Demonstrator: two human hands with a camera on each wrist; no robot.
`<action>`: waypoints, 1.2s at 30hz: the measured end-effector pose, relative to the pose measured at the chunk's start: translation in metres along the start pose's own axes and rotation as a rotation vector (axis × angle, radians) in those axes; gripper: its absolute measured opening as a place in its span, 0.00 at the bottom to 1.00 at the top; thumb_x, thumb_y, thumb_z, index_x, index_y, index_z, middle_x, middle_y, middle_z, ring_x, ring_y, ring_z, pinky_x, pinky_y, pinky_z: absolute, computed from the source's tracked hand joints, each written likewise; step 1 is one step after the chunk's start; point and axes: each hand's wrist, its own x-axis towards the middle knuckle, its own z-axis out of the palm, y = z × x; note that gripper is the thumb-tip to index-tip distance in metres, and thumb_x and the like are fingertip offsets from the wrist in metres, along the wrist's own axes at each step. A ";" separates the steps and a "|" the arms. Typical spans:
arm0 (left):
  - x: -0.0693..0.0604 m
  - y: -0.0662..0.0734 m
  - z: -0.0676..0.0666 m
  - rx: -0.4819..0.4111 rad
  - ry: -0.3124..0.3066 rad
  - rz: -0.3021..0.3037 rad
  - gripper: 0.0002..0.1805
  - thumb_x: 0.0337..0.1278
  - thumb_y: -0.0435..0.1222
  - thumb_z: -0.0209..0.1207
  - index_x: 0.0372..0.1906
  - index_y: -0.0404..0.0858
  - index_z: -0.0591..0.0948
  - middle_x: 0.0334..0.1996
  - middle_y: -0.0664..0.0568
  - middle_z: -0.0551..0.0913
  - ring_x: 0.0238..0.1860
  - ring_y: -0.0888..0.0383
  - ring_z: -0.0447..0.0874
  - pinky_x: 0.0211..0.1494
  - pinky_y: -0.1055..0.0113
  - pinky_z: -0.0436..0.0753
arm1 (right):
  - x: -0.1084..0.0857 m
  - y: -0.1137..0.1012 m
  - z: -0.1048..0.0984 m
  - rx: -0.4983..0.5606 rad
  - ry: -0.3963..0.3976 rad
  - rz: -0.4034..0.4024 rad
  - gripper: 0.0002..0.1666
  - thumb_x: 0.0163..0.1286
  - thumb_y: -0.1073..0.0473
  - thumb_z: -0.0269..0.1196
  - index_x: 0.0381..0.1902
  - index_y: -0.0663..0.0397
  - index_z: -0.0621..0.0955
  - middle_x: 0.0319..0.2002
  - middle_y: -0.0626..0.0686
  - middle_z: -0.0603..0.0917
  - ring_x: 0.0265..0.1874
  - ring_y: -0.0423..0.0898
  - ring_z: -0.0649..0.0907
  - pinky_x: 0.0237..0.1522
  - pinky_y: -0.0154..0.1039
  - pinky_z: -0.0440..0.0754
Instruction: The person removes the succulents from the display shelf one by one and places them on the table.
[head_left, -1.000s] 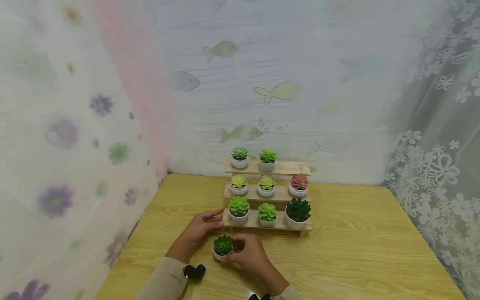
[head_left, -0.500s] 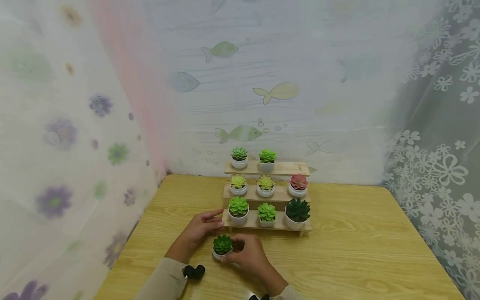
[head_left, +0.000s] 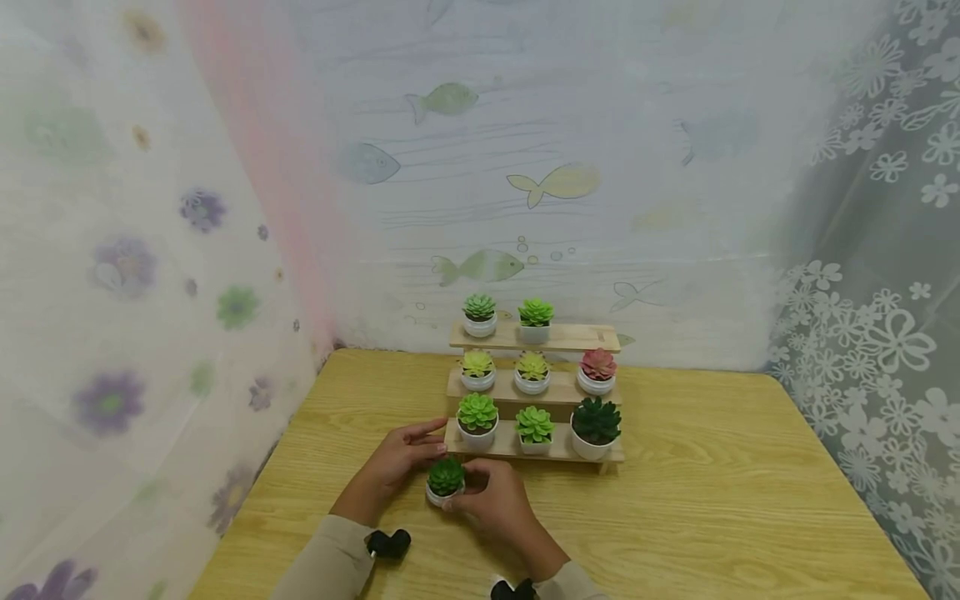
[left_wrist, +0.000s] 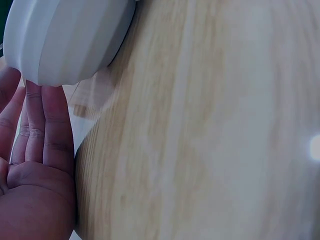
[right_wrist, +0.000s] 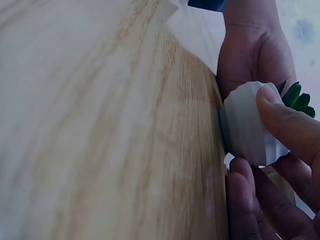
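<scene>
In the head view my right hand (head_left: 498, 496) pinches a small potted succulent (head_left: 446, 477), dark green in a white ribbed pot, just in front of the shelf. The right wrist view shows its thumb on one side of the white pot (right_wrist: 247, 125) and fingers on the other. My left hand (head_left: 401, 458) lies beside the left end of a three-tier wooden stand (head_left: 566, 450), its extended fingertips at the lowest board. In the left wrist view those fingers (left_wrist: 55, 120) look straight, with the white pot (left_wrist: 65, 40) close above them.
Potted succulents stand on every tier: a dark green one (head_left: 596, 421) and a pink one (head_left: 598, 365) at the right, yellow ones (head_left: 477, 364) midway, green ones (head_left: 536, 313) on top. The stand sits on a wood-grain table (head_left: 712, 483) before a fish-patterned curtain (head_left: 480, 167).
My right hand has moved the potted succulent slightly forward, toward the stand, over the last half second. My left hand and the stand stay where they were.
</scene>
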 end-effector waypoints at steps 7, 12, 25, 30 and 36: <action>0.000 0.000 0.000 0.019 0.013 0.004 0.33 0.67 0.33 0.67 0.75 0.37 0.73 0.56 0.40 0.86 0.47 0.58 0.90 0.54 0.63 0.86 | 0.002 0.000 0.002 -0.040 0.040 -0.014 0.26 0.47 0.49 0.85 0.44 0.50 0.90 0.40 0.43 0.90 0.41 0.39 0.84 0.43 0.36 0.80; 0.002 0.000 0.000 0.027 0.023 -0.002 0.32 0.66 0.33 0.67 0.74 0.38 0.74 0.56 0.40 0.86 0.47 0.58 0.90 0.53 0.64 0.86 | 0.002 0.000 0.002 -0.044 0.063 -0.009 0.27 0.47 0.50 0.86 0.43 0.52 0.90 0.40 0.44 0.91 0.37 0.38 0.84 0.40 0.34 0.81; 0.002 0.001 -0.001 0.023 0.026 -0.012 0.33 0.64 0.34 0.69 0.73 0.38 0.75 0.57 0.40 0.86 0.48 0.57 0.89 0.54 0.62 0.86 | -0.004 0.002 0.007 0.073 0.043 -0.004 0.31 0.51 0.52 0.84 0.53 0.53 0.88 0.47 0.51 0.90 0.41 0.40 0.89 0.39 0.31 0.87; 0.003 -0.001 -0.001 0.022 0.025 -0.013 0.33 0.64 0.35 0.69 0.73 0.40 0.75 0.57 0.41 0.86 0.49 0.56 0.89 0.54 0.62 0.86 | -0.005 0.001 0.007 0.058 0.037 -0.023 0.33 0.51 0.51 0.84 0.55 0.53 0.88 0.47 0.51 0.90 0.40 0.40 0.90 0.39 0.30 0.87; 0.002 -0.003 -0.002 0.028 0.019 -0.007 0.33 0.65 0.34 0.68 0.74 0.39 0.75 0.56 0.41 0.87 0.48 0.56 0.89 0.53 0.62 0.86 | -0.007 -0.003 0.003 0.028 0.007 -0.031 0.33 0.52 0.49 0.83 0.57 0.49 0.87 0.45 0.49 0.90 0.38 0.38 0.89 0.37 0.30 0.86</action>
